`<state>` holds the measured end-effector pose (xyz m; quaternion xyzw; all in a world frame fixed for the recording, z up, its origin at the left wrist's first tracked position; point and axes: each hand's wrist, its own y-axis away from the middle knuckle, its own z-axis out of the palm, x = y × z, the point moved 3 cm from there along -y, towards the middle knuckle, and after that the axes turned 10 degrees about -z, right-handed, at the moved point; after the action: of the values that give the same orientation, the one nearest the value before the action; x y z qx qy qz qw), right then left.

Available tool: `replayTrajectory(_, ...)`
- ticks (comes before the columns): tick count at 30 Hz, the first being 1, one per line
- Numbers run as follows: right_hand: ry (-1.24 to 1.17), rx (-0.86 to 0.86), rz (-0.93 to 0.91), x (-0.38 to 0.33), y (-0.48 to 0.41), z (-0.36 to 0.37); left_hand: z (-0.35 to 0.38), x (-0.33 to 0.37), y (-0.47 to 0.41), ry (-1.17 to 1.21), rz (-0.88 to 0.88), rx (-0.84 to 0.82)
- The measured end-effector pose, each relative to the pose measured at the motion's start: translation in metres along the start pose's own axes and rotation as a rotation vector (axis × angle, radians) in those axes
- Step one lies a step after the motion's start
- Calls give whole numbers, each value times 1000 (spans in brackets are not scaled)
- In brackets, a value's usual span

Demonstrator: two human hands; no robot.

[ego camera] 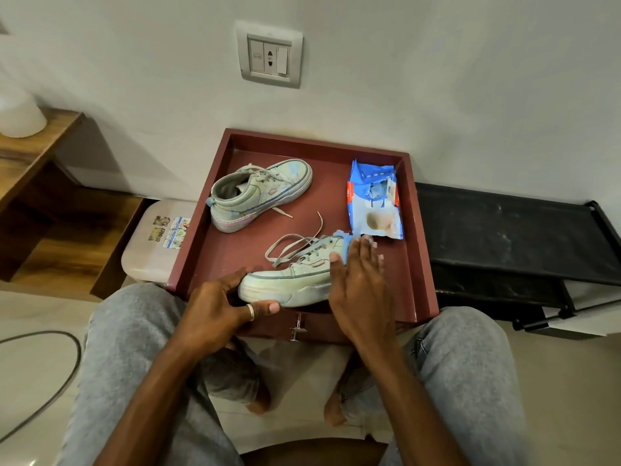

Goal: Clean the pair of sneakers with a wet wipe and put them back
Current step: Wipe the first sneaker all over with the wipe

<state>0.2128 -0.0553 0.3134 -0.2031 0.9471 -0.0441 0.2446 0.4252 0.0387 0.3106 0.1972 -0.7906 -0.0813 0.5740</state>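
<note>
Two pale green sneakers lie in a dark red drawer (420, 237) pulled out in front of me. The near sneaker (289, 280) lies on its side by the drawer's front edge, laces loose. My left hand (221, 304) grips its toe end, thumb under the sole. My right hand (356, 284) lies flat with straight fingers over the heel part, pressing a blue wet wipe (341, 240) against the shoe; only the wipe's edge shows past my fingers. The far sneaker (258, 193) rests untouched at the drawer's back left. A blue wet wipe pack (373, 200), torn open, lies at the back right.
A black low rack (510, 237) stands right of the drawer, a beige stool (151, 247) with stickers to its left, and a wooden shelf unit (40, 196) further left. A wall socket (268, 55) is above. My knees in grey trousers flank the drawer front; a cable (50, 391) crosses the floor.
</note>
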Motion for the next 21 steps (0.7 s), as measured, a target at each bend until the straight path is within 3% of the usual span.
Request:
replayTrajectory(5,15,-35,-258,-42,28,7,-2,-4,0,37,-47,-17)
replayTrajectory(12,-46,30,82,16,0,-4,-1,2,-2,15,-13,1)
replayTrajectory(14,-62,31,31,1,8,-1,-1,2,-2,19,-20,-6)
replayTrajectory(18,-17,-20,-247,-37,28,7,-3,-1,-3,30,-27,-24)
replayTrajectory(21,-8,62,-154,-16,18,1,-2,-1,-4,31,-17,-20)
